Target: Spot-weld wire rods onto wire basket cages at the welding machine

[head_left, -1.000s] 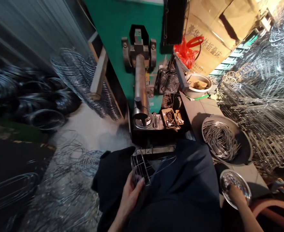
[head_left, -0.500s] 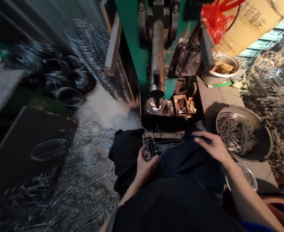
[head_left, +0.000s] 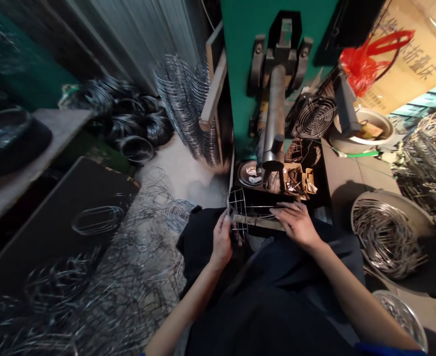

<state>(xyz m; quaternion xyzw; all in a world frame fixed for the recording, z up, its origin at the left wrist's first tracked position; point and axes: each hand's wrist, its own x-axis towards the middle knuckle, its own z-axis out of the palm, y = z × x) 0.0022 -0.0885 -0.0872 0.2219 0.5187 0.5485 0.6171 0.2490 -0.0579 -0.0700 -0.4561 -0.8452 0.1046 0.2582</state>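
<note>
A small wire cage frame [head_left: 240, 210] stands at the front edge of the green machine's dark work shelf [head_left: 316, 195]. My left hand [head_left: 222, 242] is closed on the lower left side of this frame. My right hand [head_left: 295, 222] lies over the frame's long wires to the right, fingers bent and pressed on them. Just behind the frame hangs the machine's steel cylinder [head_left: 275, 118] above a round die plate [head_left: 250, 173]. My dark trousers fill the bottom of the view.
A dark basin of bent wire pieces [head_left: 388, 237] sits at the right, a small shiny bowl [head_left: 403, 316] below it. Wire rings [head_left: 181, 104] lean at the machine's left; loose wire hoops [head_left: 129, 282] cover the floor. A fan [head_left: 316, 116], red bag [head_left: 362, 62] and stacked wire baskets [head_left: 429, 163] stand behind.
My right hand left the small bowl, crossed my lap and landed on the frame's wires. My left hand carried the wire frame forward and up to the shelf edge. The view shifted left.
</note>
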